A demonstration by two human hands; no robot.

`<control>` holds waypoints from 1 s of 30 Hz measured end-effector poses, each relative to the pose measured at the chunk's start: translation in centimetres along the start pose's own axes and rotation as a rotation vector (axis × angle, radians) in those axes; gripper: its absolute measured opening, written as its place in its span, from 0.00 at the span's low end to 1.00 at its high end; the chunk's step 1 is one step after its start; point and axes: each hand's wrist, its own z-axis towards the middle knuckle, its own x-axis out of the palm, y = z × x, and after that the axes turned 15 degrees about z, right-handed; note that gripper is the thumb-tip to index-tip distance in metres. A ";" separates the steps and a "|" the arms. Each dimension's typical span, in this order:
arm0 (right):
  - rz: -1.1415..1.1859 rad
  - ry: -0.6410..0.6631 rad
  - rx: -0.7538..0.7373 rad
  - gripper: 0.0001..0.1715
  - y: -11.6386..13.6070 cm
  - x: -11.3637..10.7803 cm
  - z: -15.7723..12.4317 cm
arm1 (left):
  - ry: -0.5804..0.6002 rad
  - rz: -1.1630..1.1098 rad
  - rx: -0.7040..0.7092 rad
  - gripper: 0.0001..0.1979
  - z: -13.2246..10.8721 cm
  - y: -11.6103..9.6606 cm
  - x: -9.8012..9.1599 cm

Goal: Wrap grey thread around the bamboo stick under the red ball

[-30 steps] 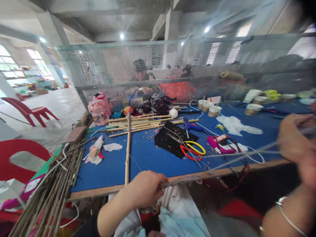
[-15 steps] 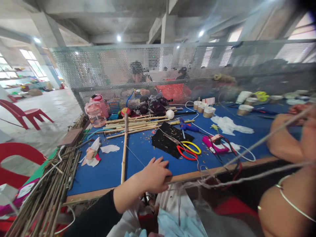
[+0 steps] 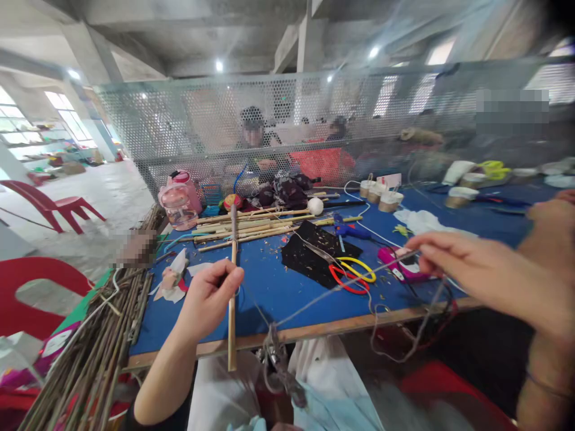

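Observation:
My left hand [image 3: 209, 299] is closed, thumb and fingers pinched at a bamboo stick [image 3: 232, 335], whose near end juts past the table edge. The stick's upper part has a grey wrapping, with a red and yellow ball behind its far end. My right hand [image 3: 471, 266] pinches a grey cord [image 3: 332, 291] between thumb and fingers. That cord runs taut down to a grey tangle with metal parts [image 3: 274, 347] at the table edge, above my lap. A loose length [image 3: 426, 323] hangs below my right hand. Between the hands lie scissors [image 3: 353, 275] with red and yellow handles.
On the blue table [image 3: 202, 326] are a black cloth [image 3: 300, 257], bamboo sticks [image 3: 256, 229], a blue glue gun [image 3: 353, 231] and a pink power strip [image 3: 406, 266]. Bundled twigs [image 3: 103, 335] lie left. A perforated screen [image 3: 188, 120] stands behind. A co-worker's arm [image 3: 543, 230] is at right.
My left hand has moved left from the table edge to the stick and closed. My right hand now shows, drawing the cord taut. The stick's near end has come past the edge.

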 end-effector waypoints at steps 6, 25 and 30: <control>-0.163 0.392 -0.241 0.34 0.6 9.1 -4.3 | -0.023 0.195 0.181 0.14 1.9 -1.7 0.6; 0.675 0.798 0.095 0.19 3.1 20.4 -10.0 | -0.419 0.334 0.037 0.18 7.7 -0.1 1.3; 0.696 0.223 0.056 0.18 -0.2 12.6 -9.5 | -0.542 0.667 -0.252 0.18 9.5 5.0 -1.7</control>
